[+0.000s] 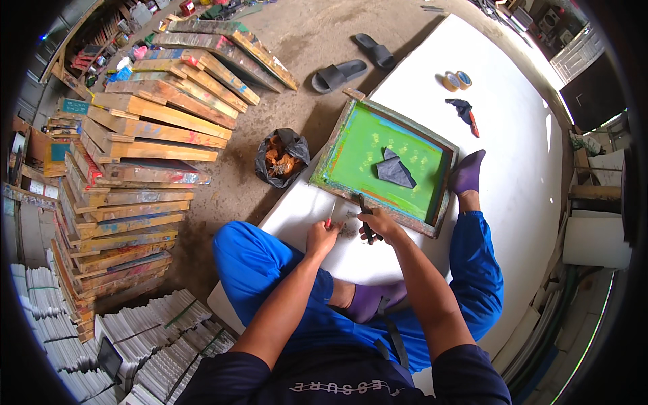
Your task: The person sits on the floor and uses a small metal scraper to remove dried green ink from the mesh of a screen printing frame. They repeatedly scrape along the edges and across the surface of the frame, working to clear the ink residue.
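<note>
— Nearest item?
— Dark shirt at bottom centre; above it blue trousers [263,263], legs folded, purple socks [467,172], one at right of centre, one near the lap.

— Hands?
— Left hand [322,236], centre frame: fingers curled, tips pressing a small paper [345,217] onto the white board [513,135]; something small and red shows at its fingertips, too small to identify. Right hand [379,223], just beside it: closed round a dark tool [365,214], tip at the paper. Whether it is a knife or a pen, cannot tell.

— Paper's place?
— On the board, between the hands, touching the near edge of the screen frame [385,162].

— Frame?
— Wooden, green mesh, centre frame; grey cloth [395,171] lying on the mesh.

— Other board items?
— Two tape rolls [456,80], upper right; dark tool with red tip [464,111] below them.

— Floor?
— Black bag [281,156] of scraps, left of the frame; two grey sandals [354,64], upper centre.

— Stock?
— Stacked wooden frames [135,175], left side; white bundles [148,344], lower left.
</note>
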A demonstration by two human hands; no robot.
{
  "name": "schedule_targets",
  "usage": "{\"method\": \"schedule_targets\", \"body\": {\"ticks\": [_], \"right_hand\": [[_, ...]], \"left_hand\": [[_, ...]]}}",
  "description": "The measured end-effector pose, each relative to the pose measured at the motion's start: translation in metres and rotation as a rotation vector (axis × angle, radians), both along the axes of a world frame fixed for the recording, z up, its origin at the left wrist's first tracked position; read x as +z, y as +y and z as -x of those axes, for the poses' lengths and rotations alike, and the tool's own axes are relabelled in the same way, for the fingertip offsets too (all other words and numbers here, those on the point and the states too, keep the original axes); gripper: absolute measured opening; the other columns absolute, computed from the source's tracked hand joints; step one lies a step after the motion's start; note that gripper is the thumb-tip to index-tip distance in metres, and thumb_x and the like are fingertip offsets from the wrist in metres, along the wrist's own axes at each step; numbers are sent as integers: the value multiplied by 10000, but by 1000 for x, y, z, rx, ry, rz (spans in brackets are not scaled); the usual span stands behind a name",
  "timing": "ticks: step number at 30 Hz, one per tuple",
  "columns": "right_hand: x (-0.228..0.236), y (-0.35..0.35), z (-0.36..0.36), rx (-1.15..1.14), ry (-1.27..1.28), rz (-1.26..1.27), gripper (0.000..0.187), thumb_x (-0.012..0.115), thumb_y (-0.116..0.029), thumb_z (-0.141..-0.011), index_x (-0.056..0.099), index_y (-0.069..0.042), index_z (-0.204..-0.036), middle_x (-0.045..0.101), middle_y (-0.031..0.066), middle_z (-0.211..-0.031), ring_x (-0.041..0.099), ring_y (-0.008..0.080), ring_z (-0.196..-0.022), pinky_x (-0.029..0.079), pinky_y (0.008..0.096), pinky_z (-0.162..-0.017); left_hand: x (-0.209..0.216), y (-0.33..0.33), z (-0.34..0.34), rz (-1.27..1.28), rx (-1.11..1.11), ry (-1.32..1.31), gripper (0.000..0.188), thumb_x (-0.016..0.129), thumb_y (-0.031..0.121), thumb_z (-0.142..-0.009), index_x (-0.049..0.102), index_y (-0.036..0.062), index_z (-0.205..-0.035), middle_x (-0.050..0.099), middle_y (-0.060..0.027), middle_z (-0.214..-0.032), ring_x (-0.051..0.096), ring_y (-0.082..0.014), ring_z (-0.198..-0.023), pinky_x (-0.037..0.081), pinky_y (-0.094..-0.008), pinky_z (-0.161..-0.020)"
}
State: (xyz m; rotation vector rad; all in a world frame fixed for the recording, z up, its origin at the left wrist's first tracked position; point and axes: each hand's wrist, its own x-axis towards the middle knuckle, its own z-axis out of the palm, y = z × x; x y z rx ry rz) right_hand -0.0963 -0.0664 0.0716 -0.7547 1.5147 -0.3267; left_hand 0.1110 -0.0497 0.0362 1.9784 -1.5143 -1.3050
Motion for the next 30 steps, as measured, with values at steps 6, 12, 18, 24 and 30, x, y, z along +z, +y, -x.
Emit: {"method": "schedule_targets", "body": {"ticks": [6, 12, 18, 24, 30], "right_hand": [[0, -2, -5, -26, 101, 32, 293, 594, -227, -923, 599, 59, -985, 655, 154, -702, 663, 225, -531, 482, 349, -376], [6, 6, -27, -57, 303, 118, 315, 533, -225, -886, 608, 81, -865, 634, 158, -648, 654, 222, -499, 514, 342, -410], [-23, 26, -36, 18, 729, 472, 290, 557, -210, -852, 639, 41, -972, 679, 254, -759, 693, 415, -697, 554, 486, -658], [-36, 23, -18, 22, 535, 471, 333, 581, -230, -852, 637, 36, -1044, 674, 257, -754, 706, 371, -725, 534, 460, -676], [-19, 17, -7, 0, 97, 178, 379, 643, -260, -910, 601, 51, -1123, 693, 174, -803, 702, 233, -631, 545, 354, -522]], "left_hand": [[-2, -2, 2, -31, 18, 58, 487, 743, 452, -842, 683, -30, -806, 692, -230, -767, 697, -408, -768, 520, -480, -706], [-5, -3, 8, 47, 6, 41, 485, 736, 428, -843, 666, -49, -788, 678, -253, -750, 691, -420, -761, 515, -478, -701], [-17, -2, 8, -33, 72, 167, 499, 733, 430, -862, 620, -31, -711, 631, -194, -641, 648, -330, -609, 494, -456, -632], [1, -7, 8, -180, 207, 450, 419, 723, 365, -911, 581, 33, -699, 530, -35, -543, 499, -131, -412, 385, -323, -392], [12, 1, 3, -161, 261, 482, 405, 722, 343, -916, 556, 47, -694, 471, -3, -486, 452, -114, -379, 350, -290, -361]]}}
